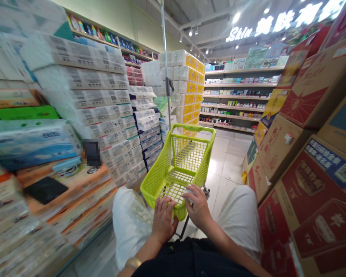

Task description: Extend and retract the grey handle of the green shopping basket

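Observation:
A lime-green plastic shopping basket with lattice walls and a raised far handle stands between my knees, its grid floor bare. My left hand lies over the near rim, fingers on top and thumb outside, closed on it. To its right, my right hand is at the near right corner of the basket. Its fingers are bent and apart, with a gap to the thumb, and I make out nothing held. A metal caster shows beside the basket.
Stacked tissue packs rise on the left. A black tablet-like object and a light-blue item lie on orange packs. Cardboard boxes line the right. A metal pole stands behind the basket; shelves fill the back.

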Motion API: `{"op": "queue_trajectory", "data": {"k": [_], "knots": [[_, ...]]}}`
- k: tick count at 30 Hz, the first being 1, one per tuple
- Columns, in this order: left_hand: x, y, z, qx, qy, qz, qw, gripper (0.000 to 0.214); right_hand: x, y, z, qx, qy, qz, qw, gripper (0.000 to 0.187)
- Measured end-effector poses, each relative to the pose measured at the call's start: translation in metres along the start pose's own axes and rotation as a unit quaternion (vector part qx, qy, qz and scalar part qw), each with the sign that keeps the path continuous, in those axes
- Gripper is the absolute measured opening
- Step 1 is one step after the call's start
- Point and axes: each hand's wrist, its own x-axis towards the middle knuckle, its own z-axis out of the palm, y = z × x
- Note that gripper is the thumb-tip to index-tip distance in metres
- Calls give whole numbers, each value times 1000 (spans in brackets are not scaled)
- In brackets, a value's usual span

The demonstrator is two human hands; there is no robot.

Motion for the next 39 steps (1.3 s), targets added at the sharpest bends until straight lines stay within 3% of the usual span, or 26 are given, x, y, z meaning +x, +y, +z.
{"op": "queue_trajectory", "data": {"k": [5, 12, 18, 25, 32, 39], "knots": [[0, 0, 1, 2, 7, -6, 1000, 29, -12, -13, 1, 20, -90, -73, 993, 22], [1, -1, -1, -9, -2, 1, 1000, 26, 5, 2, -1, -1, 6, 7, 1000, 23], [1, -2, 0, -13, -10, 8, 1000, 24, -7, -11, 2, 25, -75, -55, 995, 24], [2, -1, 1, -22, -9, -1, 1000, 25, 1, 1, 2, -3, -16, 0, 1000, 23], [3, -2, -1, -25, -15, 4, 1000, 20, -8, -8, 1, 9, -71, -46, 996, 26], [4, 0, 0, -32, -12, -3, 999, 24, -1, -4, -1, -5, -20, 7, 1000, 24]]}}
